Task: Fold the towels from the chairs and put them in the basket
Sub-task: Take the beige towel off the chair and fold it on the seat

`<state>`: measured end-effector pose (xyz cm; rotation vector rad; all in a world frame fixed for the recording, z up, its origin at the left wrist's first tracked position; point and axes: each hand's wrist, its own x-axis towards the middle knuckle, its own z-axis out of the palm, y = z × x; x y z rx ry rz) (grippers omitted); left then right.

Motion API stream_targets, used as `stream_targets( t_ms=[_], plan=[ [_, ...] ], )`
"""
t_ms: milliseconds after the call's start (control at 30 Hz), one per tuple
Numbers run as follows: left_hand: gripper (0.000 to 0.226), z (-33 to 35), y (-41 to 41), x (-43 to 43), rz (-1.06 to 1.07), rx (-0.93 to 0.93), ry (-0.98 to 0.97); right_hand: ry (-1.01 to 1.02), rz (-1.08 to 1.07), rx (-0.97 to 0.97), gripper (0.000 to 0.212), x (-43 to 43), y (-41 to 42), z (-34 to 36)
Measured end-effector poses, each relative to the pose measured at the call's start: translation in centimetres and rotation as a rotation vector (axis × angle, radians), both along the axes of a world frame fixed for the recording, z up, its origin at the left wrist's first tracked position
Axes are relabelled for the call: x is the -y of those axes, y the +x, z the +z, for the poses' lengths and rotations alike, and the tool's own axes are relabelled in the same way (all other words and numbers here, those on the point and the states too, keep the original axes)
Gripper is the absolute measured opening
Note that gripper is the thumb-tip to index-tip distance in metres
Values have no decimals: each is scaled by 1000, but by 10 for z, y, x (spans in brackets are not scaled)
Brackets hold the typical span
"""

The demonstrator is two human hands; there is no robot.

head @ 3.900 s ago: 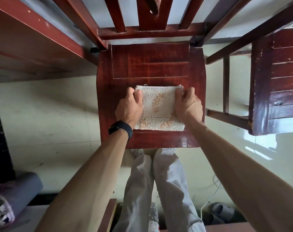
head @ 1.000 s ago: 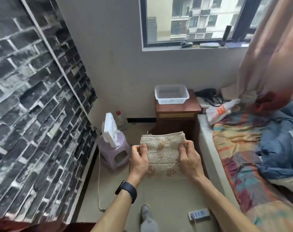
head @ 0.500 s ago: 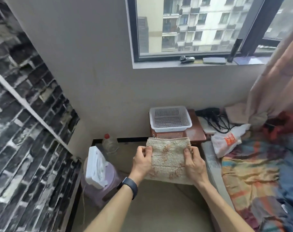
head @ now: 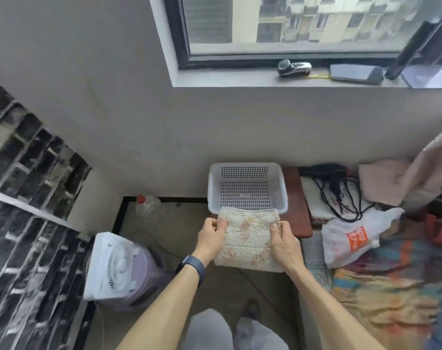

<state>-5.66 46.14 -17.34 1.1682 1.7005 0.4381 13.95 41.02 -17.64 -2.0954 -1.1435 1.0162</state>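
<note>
Two hands hold one folded towel (head: 249, 237) at centre frame, the left hand (head: 211, 239) and right hand (head: 284, 242) each pinching a side edge between thumb and curled fingers. Its far edge overlaps the near rim of the white basket (head: 247, 166), which sits just above it in the frame on a dark red wooden stand (head: 299, 210). Both hands look equally near, so the placing likely goes straight up-frame. Nubbly cream terry with orange flecks, squarish; the basket is rigid perforated plastic, rectangular and seemingly empty.
</note>
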Motion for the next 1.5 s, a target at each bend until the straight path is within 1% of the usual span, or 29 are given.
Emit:
stream_targets(
  t_ms=[200, 300, 433, 567, 633, 667, 733, 800, 867, 933, 1000, 1067, 1133, 1167, 1200, 1267, 1300, 1333, 1367, 1400, 1433, 1500],
  plan=[
    [37, -32, 11, -60, -4, -19, -159, -168, 65, -33, 27, -66, 14, -35],
    [38, -49, 11, -97, -15, -24, -228, -243, 84, -18, 30, -104, 14, -52],
    [38, -68, 9, -151, -11, 12, -292, -270, 70, -26, 30, -155, 6, -74],
    [53, -90, 9, -197, -61, 39, -339, -285, -7, -80, 31, -207, 4, -101],
    [57, -101, 7, -211, -95, 28, -360, -299, -28, -97, 35, -228, 4, -115],
    [54, -104, 7, -215, -106, 25, -353, -316, -26, -98, 37, -236, 4, -122],
    [46, -110, 5, -218, -113, -9, -278, -370, -8, -90, 43, -249, 2, -136],
    [36, -116, 1, -217, -84, -115, -159, -429, -11, -78, 47, -258, 1, -151],
    [37, -123, -4, -215, -48, -214, -72, -451, -45, -89, 47, -262, 2, -167],
    [48, -131, -6, -216, -51, -246, -96, -450, -90, -105, 45, -265, 4, -178],
    [55, -140, -5, -217, -84, -234, -148, -452, -129, -130, 48, -269, 5, -185],
    [51, -148, -1, -217, -109, -225, -162, -465, -166, -181, 51, -271, 5, -191],
    [47, -151, 2, -216, -94, -256, -165, -472, -181, -211, 52, -271, 6, -197],
    [46, -152, 3, -215, -88, -284, -162, -463, -174, -179, 51, -268, 5, -198],
    [47, -153, 4, -214, -88, -311, -155, -437, -161, -90, 52, -264, 4, -197],
    [49, -153, 7, -214, -108, -346, -140, -322, -75, 234, 57, -252, 3, -194],
    [50, -154, 9, -214, -120, -357, -141, -236, 41, 388, 59, -245, 0, -192],
    [51, -154, 11, -214, -126, -368, -146, -154, 202, 489, 61, -239, -5, -191],
    [53, -155, 13, -214, -125, -383, -151, -98, 370, 537, 64, -235, -12, -192],
    [56, -156, 14, -213, -122, -396, -157, -74, 511, 545, 65, -234, -19, -196],
    [59, -156, 14, -212, -116, -398, -160, -68, 609, 542, 66, -235, -25, -206],
    [61, -158, 14, -208, -108, -385, -164, -106, 718, 560, 69, -242, -35, -225]
  ],
)
